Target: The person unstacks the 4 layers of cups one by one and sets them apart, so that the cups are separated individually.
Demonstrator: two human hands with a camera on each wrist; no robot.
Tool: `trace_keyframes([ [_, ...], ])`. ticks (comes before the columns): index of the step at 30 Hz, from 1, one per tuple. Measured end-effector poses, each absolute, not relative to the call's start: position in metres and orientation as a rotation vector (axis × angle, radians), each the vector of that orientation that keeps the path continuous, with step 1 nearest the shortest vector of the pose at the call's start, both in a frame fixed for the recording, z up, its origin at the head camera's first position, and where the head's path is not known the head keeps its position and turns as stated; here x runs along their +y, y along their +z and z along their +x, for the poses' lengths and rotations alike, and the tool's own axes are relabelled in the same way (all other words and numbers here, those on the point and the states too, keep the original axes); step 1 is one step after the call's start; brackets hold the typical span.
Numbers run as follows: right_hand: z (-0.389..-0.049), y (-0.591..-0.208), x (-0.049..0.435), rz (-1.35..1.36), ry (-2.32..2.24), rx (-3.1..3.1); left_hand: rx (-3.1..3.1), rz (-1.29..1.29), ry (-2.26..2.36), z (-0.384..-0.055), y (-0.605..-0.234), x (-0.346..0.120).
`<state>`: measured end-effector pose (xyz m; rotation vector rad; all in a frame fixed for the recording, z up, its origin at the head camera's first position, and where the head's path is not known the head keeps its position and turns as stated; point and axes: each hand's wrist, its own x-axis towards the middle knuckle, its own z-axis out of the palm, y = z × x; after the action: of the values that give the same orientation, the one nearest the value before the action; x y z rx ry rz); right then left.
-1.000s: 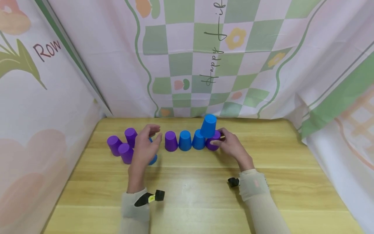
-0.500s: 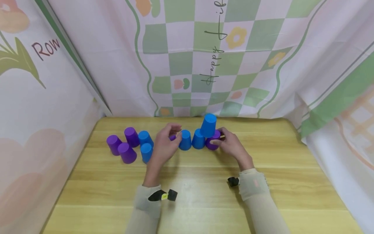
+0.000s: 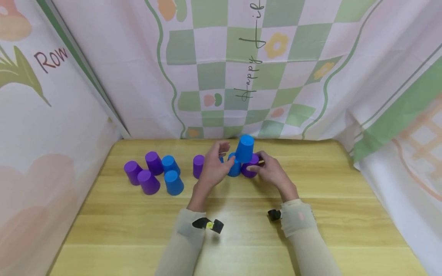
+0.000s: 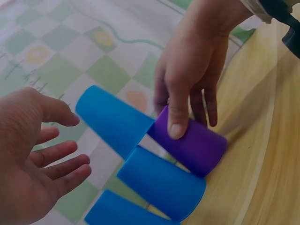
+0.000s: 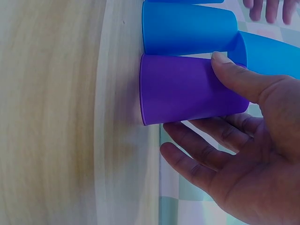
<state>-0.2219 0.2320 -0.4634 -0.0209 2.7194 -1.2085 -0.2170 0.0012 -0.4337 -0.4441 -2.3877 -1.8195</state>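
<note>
At the right end of a row of upside-down cups, my right hand (image 3: 273, 171) grips a purple cup (image 5: 185, 89), thumb on one side and fingers on the other. A blue cup (image 3: 234, 168) stands beside it. Bridging the tops of these two is an upper blue cup (image 4: 112, 119). Near that upper cup hovers my left hand (image 3: 215, 165), fingers spread and loosely bent, holding nothing; a small gap shows in the left wrist view. Behind the left hand, another blue cup (image 4: 124, 211) in the row is mostly hidden in the head view. A purple cup (image 3: 198, 166) stands at the row's left end.
On the left of the wooden table (image 3: 241, 249) stand several more upside-down cups: purple ones (image 3: 149, 182) and two blue ones, the nearer blue cup (image 3: 173, 183) in front. A patterned curtain (image 3: 214, 69) hangs behind the table.
My left hand has moved right from the left-hand cups, past the row's left purple cup, to the upper blue cup. The right hand keeps its grip on the purple cup.
</note>
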Motion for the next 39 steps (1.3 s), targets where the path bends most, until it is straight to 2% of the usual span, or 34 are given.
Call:
trace_keyframes([
  [18,-0.222,-0.466,0.232,-0.07,-1.199,2.751,-2.523,-0.436,-1.817,-0.235,-0.433,0.043],
  [39,-0.222,-0.465,0.234,-0.05,-1.225,2.742,-2.528,-0.422,-1.771,-0.236,-0.434,0.05],
])
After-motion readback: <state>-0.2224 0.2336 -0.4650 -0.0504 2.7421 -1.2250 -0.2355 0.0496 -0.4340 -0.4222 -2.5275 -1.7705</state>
